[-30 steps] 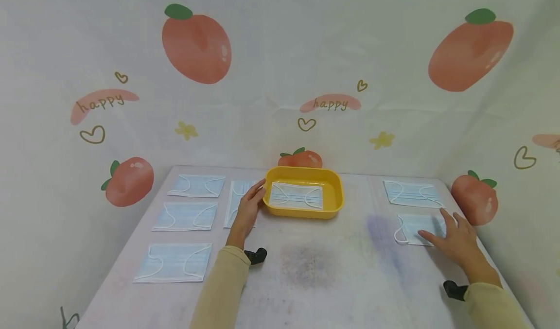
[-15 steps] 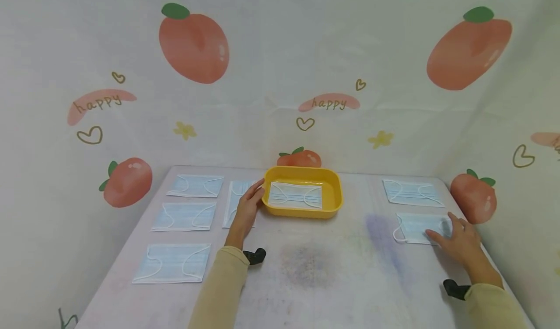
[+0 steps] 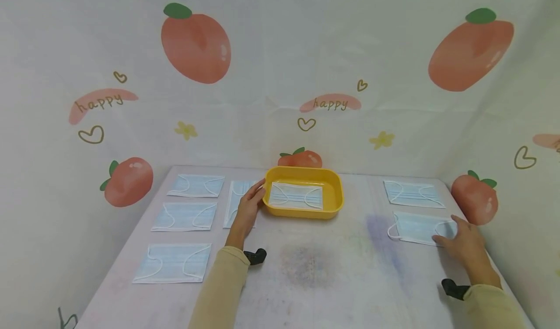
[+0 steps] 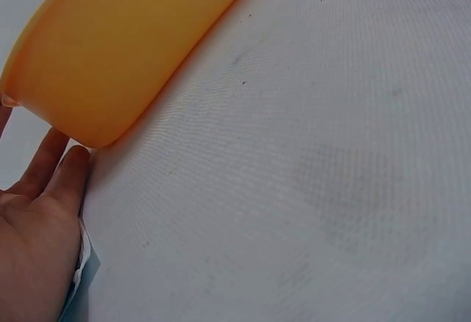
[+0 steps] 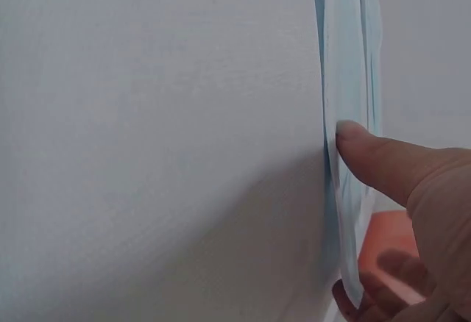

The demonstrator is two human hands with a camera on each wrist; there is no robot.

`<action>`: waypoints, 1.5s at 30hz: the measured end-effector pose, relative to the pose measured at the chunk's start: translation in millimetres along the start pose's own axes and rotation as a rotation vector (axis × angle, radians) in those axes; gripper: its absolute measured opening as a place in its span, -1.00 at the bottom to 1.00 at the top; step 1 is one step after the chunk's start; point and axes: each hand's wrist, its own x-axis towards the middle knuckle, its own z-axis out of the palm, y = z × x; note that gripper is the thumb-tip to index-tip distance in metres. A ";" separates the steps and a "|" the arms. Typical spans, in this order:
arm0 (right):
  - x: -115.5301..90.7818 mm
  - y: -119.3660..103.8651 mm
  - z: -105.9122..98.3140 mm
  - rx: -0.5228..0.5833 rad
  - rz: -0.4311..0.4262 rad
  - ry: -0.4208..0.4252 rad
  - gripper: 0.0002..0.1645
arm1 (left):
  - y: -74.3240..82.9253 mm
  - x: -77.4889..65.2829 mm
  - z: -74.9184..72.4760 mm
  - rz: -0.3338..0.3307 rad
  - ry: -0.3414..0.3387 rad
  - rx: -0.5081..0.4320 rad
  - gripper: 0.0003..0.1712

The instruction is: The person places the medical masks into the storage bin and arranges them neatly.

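My right hand (image 3: 468,246) holds a pale blue face mask (image 3: 417,228) by its right end, at the right side of the table. In the right wrist view the thumb (image 5: 368,149) lies on the mask's face (image 5: 346,65) and other fingers are at its lower end. My left hand (image 3: 247,212) rests its extended fingers against the left end of a yellow plastic tray (image 3: 302,213). In the left wrist view those fingers (image 4: 70,175) touch the tray's corner (image 4: 110,65). One face mask (image 3: 295,196) lies flat inside the tray.
Behind the held mask lies another mask (image 3: 413,194). On the left are a back mask (image 3: 197,185), a middle one (image 3: 183,217) and a front one (image 3: 172,263). An upright-lying mask (image 3: 234,205) is partly hidden by the left hand. A printed curtain (image 3: 262,66) stands behind the table.
My right hand has come down onto the right end of the mask and its fingers have closed there. The mask has shifted slightly left and back. The left hand and tray stay put.
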 end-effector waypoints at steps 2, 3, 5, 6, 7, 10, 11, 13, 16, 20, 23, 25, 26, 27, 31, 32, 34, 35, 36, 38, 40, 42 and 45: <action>-0.9 -1.1 -1.6 0.009 0.020 0.003 0.19 | 0.4 -0.5 -0.2 -0.001 0.000 0.000 -0.55; -1.4 -0.9 -1.8 0.013 0.035 -0.002 0.21 | 0.6 -0.6 -0.3 -0.003 0.001 -0.001 -0.55; -2.0 -0.9 -2.0 0.024 0.071 -0.016 0.25 | 0.8 -0.9 -0.3 -0.005 0.001 -0.003 -0.54; -2.2 -0.5 -1.5 0.033 0.091 -0.023 0.27 | 0.9 -0.8 -0.3 -0.005 0.000 -0.006 -0.54; -1.9 -0.5 -1.5 0.034 0.102 -0.025 0.28 | 0.9 -0.8 -0.3 -0.002 -0.002 -0.006 -0.53; -1.3 -0.5 -1.0 0.039 0.124 -0.031 0.31 | 0.5 -0.8 -0.2 0.002 0.001 -0.008 -0.52; -1.1 -0.5 -1.0 0.038 0.125 -0.031 0.31 | 0.4 -0.8 -0.2 0.004 0.001 -0.008 -0.52; -0.8 -0.8 -1.1 0.026 0.114 -0.023 0.32 | 0.1 -0.4 0.0 0.013 0.000 -0.010 -0.51; -1.2 -0.8 -0.4 0.031 0.092 -0.013 0.33 | -0.3 0.1 0.2 0.024 -0.002 -0.016 -0.51; -1.7 -0.3 0.4 0.121 0.099 -0.017 0.31 | -1.3 0.6 0.2 0.033 -0.005 -0.009 -0.52; -2.0 1.6 -1.0 0.192 0.112 -0.030 0.23 | -1.7 0.9 -0.3 0.031 -0.010 -0.003 -0.53; -2.3 3.4 -3.1 0.208 0.111 -0.045 0.14 | -2.0 1.2 -0.8 0.025 -0.012 -0.004 -0.52; -1.9 4.4 -4.4 0.212 0.114 -0.061 0.10 | -2.0 1.1 -1.0 0.022 -0.013 -0.004 -0.51; -1.5 5.7 -5.7 0.218 0.117 -0.081 0.08 | -1.9 0.9 -1.2 0.021 -0.014 -0.005 -0.51; -0.5 7.3 -11.5 0.227 0.123 -0.155 0.01 | -2.2 0.8 -1.7 0.020 -0.017 0.000 -0.50; -0.8 6.9 -12.9 0.233 0.122 -0.170 0.00 | -2.1 0.7 -1.8 0.021 -0.017 0.000 -0.50; -2.1 5.0 -16.1 0.235 0.100 -0.187 -0.04 | -2.3 0.9 -1.9 0.023 -0.016 0.003 -0.51; -2.7 4.1 -17.3 0.239 0.091 -0.197 -0.05 | -2.3 0.9 -1.8 0.023 -0.014 0.004 -0.51; -3.2 3.1 -18.5 0.245 0.084 -0.203 -0.06 | -2.2 0.9 -1.7 0.022 -0.012 0.004 -0.51; -4.0 0.9 -20.7 0.255 0.068 -0.212 -0.11 | -2.4 1.2 -1.6 0.023 -0.010 0.004 -0.52; -4.3 -1.1 -22.6 0.266 0.054 -0.219 -0.16 | -2.4 1.3 -1.4 0.025 -0.008 0.003 -0.52; -4.5 -2.7 -23.5 0.273 0.047 -0.222 -0.20 | -2.8 1.6 -1.3 0.029 -0.007 -0.001 -0.53; -4.6 -2.9 -23.9 0.297 0.051 -0.238 -0.20 | -3.0 1.4 -0.6 0.029 -0.003 -0.005 -0.54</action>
